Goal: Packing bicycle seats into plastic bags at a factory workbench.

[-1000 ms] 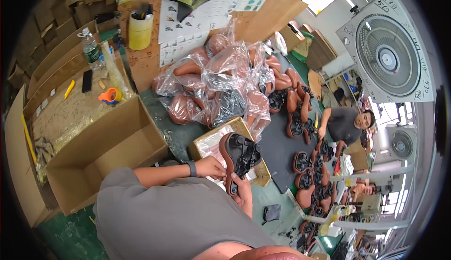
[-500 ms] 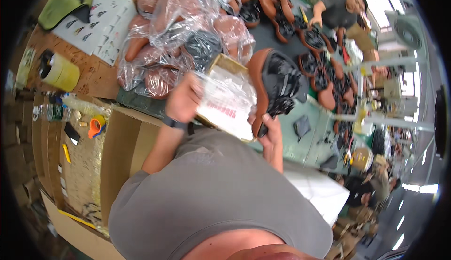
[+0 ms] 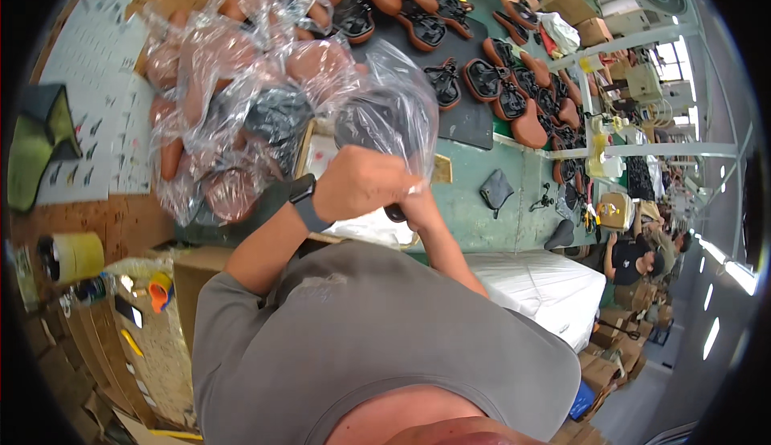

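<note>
A clear plastic bag (image 3: 414, 83) is drawn over a bicycle saddle (image 3: 369, 128), whose dark side shows through the film. Both my hands meet at its near end, in front of my chest. My left hand (image 3: 361, 184), with a dark band at the wrist, is closed on the bag's edge. Partly behind it, my right hand (image 3: 419, 210) grips the saddle's narrow end. Beneath them is a shallow box (image 3: 305, 152) with white plastic film (image 3: 369, 230), mostly hidden. Left of the hands lies a pile of brown saddles in clear bags (image 3: 229, 83).
Unbagged saddles (image 3: 506, 83) lie across the green table (image 3: 474, 232); another person's hands work at its far side. A dark pouch (image 3: 496, 192) sits right of me, above a white wrapped block (image 3: 538, 288). At left are a yellow tape roll (image 3: 76, 256) and an open carton (image 3: 197, 276).
The saddle has gone from bare in my right hand to inside the clear bag. My hands have come together at its near end. The whole view has turned somewhat.
</note>
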`<action>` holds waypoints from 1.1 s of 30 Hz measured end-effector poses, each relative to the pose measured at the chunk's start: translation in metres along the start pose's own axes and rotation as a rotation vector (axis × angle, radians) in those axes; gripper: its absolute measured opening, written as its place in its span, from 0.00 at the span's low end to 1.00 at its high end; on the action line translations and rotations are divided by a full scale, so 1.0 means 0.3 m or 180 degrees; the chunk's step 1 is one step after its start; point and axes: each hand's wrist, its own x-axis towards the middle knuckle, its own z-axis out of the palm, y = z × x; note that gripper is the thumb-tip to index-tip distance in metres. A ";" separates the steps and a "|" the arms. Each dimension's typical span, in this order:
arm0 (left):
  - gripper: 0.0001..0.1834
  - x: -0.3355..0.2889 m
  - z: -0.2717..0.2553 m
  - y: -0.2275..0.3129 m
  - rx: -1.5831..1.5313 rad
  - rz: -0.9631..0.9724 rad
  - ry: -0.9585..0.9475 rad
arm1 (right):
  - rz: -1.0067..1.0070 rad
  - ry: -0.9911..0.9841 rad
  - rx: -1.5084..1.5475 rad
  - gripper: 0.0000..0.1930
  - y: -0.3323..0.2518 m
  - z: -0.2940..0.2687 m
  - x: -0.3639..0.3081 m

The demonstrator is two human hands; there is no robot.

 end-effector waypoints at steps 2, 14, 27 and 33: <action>0.13 0.032 -0.071 -0.049 -0.0161 -0.0058 0.0072 | 0.0518 -0.0412 0.1037 0.33 -0.133 -0.052 0.111; 0.28 -0.424 -0.367 -0.577 0.0909 -0.3553 0.3844 | 0.0672 0.2005 0.2528 0.42 0.127 -0.970 1.368; 0.14 -0.276 0.522 -0.322 0.0033 -0.2334 -0.0673 | 0.0446 0.0914 0.2992 0.54 0.397 -1.228 0.617; 0.29 -0.480 0.956 -0.397 0.0114 -0.0650 -0.2311 | 0.1062 0.1273 0.3505 0.50 0.758 -1.204 -0.224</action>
